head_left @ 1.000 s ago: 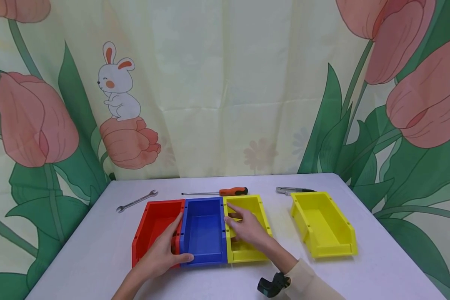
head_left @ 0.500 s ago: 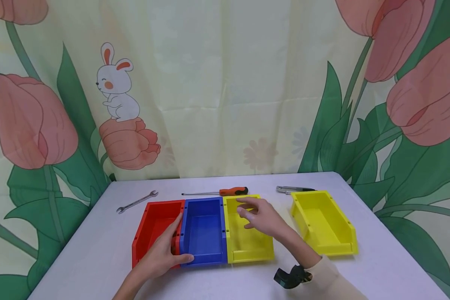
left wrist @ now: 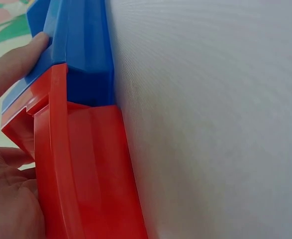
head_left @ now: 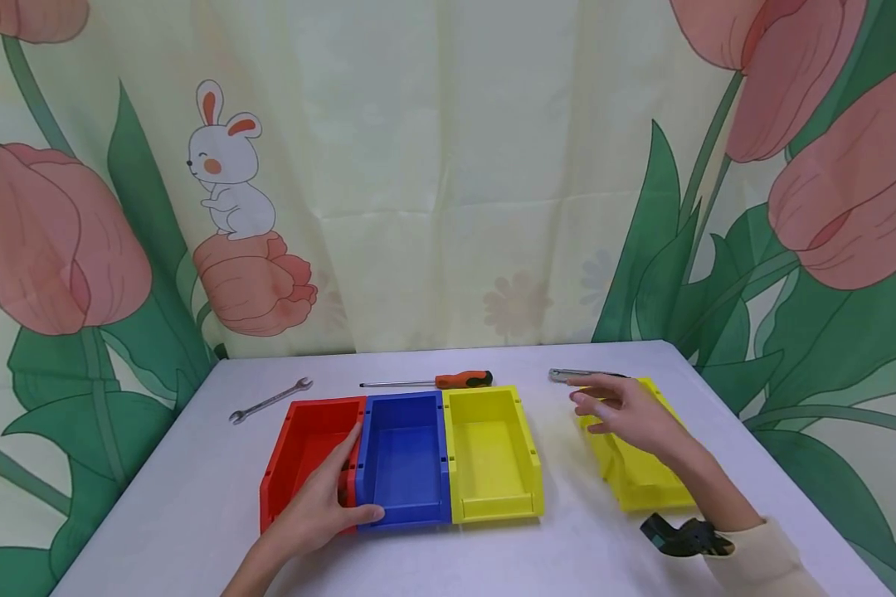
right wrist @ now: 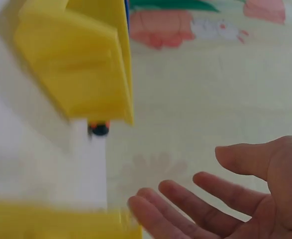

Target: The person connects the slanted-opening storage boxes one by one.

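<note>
Red [head_left: 306, 444], blue [head_left: 406, 456] and yellow [head_left: 493, 452] plastic storage bins stand side by side on the table. My left hand [head_left: 314, 506] holds the red and blue bins where they meet, its thumb on the blue bin's front edge. In the left wrist view, the thumb lies on the blue bin [left wrist: 86, 50] and other fingers are partly hidden behind the red bin [left wrist: 96, 174]. Nothing is in my right hand [head_left: 635, 419], its fingers loosely spread. It hovers over a second yellow bin [head_left: 630, 481], apart at the right, hiding part of it.
Behind the bins lie a wrench [head_left: 271, 401] at the left, a screwdriver [head_left: 463, 380] with an orange and black handle, and a metal-and-black tool [head_left: 567, 375], partly hidden. The white table [head_left: 172, 497] ends against a printed curtain [head_left: 448, 166].
My right hand has left the yellow bin of the row and moved right to above the separate yellow bin. The left hand keeps its hold, and the bins in the row look nearly unmoved.
</note>
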`<state>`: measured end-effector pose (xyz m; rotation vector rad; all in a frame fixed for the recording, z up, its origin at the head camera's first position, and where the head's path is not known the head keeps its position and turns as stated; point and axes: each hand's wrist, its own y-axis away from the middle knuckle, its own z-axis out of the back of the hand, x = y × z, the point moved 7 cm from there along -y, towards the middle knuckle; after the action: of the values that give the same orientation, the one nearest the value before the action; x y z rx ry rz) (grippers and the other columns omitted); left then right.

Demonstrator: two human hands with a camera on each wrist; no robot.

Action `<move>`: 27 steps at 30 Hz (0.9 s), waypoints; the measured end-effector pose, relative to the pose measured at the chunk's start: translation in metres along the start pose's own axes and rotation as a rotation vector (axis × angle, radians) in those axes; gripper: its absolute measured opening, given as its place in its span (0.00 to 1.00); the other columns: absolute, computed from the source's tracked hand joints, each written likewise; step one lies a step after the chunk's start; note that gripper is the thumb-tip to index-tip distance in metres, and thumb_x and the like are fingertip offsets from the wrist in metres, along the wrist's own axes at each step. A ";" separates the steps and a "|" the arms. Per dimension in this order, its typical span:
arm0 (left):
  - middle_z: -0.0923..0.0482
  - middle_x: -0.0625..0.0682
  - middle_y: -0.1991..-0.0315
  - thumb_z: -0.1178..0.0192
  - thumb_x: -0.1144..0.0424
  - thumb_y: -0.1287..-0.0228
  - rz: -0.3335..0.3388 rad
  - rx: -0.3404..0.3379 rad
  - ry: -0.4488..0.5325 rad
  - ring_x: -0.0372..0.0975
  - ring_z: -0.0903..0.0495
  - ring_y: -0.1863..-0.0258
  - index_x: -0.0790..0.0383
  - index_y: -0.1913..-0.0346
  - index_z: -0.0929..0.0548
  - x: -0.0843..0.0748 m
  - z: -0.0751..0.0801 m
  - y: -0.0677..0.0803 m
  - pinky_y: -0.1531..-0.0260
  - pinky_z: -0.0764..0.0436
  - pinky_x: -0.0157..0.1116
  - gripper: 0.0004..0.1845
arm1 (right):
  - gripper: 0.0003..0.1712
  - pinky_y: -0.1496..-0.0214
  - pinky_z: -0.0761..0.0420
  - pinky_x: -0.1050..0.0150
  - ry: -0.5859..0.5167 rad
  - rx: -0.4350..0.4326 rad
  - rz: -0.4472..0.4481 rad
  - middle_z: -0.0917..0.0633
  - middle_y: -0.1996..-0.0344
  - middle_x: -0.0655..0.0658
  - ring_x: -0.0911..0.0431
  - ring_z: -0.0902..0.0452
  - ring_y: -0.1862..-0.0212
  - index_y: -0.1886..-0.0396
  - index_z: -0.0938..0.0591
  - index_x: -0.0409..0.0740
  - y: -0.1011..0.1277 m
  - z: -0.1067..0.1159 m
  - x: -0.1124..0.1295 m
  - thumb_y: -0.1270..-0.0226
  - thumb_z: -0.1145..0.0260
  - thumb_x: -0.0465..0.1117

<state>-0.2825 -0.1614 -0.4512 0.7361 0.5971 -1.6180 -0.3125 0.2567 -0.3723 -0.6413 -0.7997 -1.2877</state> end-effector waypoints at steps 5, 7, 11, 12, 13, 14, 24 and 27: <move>0.38 0.59 0.18 0.14 0.54 0.54 -0.005 -0.004 -0.003 0.61 0.32 0.23 0.49 0.13 0.49 -0.002 0.002 0.000 0.38 0.15 0.61 0.68 | 0.30 0.48 0.08 0.55 0.116 -0.077 -0.017 0.20 0.33 0.26 0.37 0.14 0.40 0.25 0.28 0.32 0.010 0.040 -0.022 0.17 0.39 0.46; 0.38 0.60 0.18 0.14 0.54 0.53 -0.006 -0.006 -0.007 0.61 0.32 0.23 0.50 0.13 0.49 -0.003 0.002 0.000 0.38 0.16 0.61 0.68 | 0.30 0.49 0.08 0.56 0.148 -0.120 -0.014 0.20 0.34 0.25 0.35 0.14 0.40 0.25 0.28 0.31 0.014 0.054 -0.030 0.16 0.40 0.45; 0.38 0.61 0.18 0.14 0.55 0.53 -0.004 -0.008 -0.017 0.61 0.31 0.23 0.51 0.13 0.49 -0.003 0.002 0.000 0.38 0.16 0.62 0.68 | 0.29 0.51 0.07 0.58 0.205 -0.200 -0.025 0.19 0.36 0.23 0.34 0.13 0.42 0.26 0.28 0.30 0.022 0.077 -0.047 0.15 0.42 0.45; 0.38 0.61 0.18 0.14 0.55 0.53 -0.003 -0.008 -0.017 0.61 0.31 0.23 0.51 0.13 0.49 -0.002 0.002 0.000 0.38 0.16 0.62 0.68 | 0.28 0.52 0.07 0.58 0.219 -0.216 -0.032 0.19 0.37 0.22 0.35 0.13 0.43 0.27 0.28 0.29 0.023 0.081 -0.051 0.15 0.42 0.44; 0.38 0.61 0.18 0.14 0.55 0.53 -0.002 -0.008 -0.018 0.61 0.31 0.23 0.52 0.13 0.48 -0.002 0.002 -0.001 0.38 0.16 0.62 0.68 | 0.28 0.52 0.07 0.58 0.234 -0.231 -0.041 0.18 0.37 0.22 0.35 0.13 0.44 0.27 0.28 0.29 0.025 0.085 -0.055 0.15 0.43 0.44; 0.37 0.61 0.18 0.14 0.55 0.53 -0.001 -0.009 -0.018 0.61 0.31 0.23 0.52 0.13 0.48 -0.002 0.002 -0.001 0.38 0.16 0.62 0.68 | 0.28 0.52 0.07 0.58 0.244 -0.243 -0.050 0.19 0.37 0.22 0.35 0.12 0.45 0.27 0.28 0.29 0.026 0.088 -0.059 0.14 0.43 0.44; 0.38 0.60 0.18 0.14 0.54 0.54 -0.005 -0.004 -0.014 0.61 0.31 0.23 0.51 0.13 0.48 -0.001 0.000 0.000 0.38 0.16 0.61 0.68 | 0.28 0.56 0.07 0.60 0.265 -0.286 -0.093 0.19 0.37 0.20 0.36 0.12 0.48 0.28 0.28 0.27 0.029 0.099 -0.098 0.14 0.46 0.44; 0.38 0.60 0.18 0.14 0.54 0.54 -0.003 -0.006 -0.012 0.61 0.30 0.24 0.51 0.13 0.48 -0.002 0.000 0.002 0.38 0.15 0.61 0.68 | 0.32 0.48 0.07 0.53 0.263 -0.233 -0.130 0.22 0.34 0.21 0.35 0.15 0.44 0.26 0.29 0.28 0.026 0.092 -0.111 0.13 0.47 0.50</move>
<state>-0.2808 -0.1607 -0.4498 0.7210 0.5944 -1.6222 -0.3107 0.3985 -0.4087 -0.5955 -0.4853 -1.5626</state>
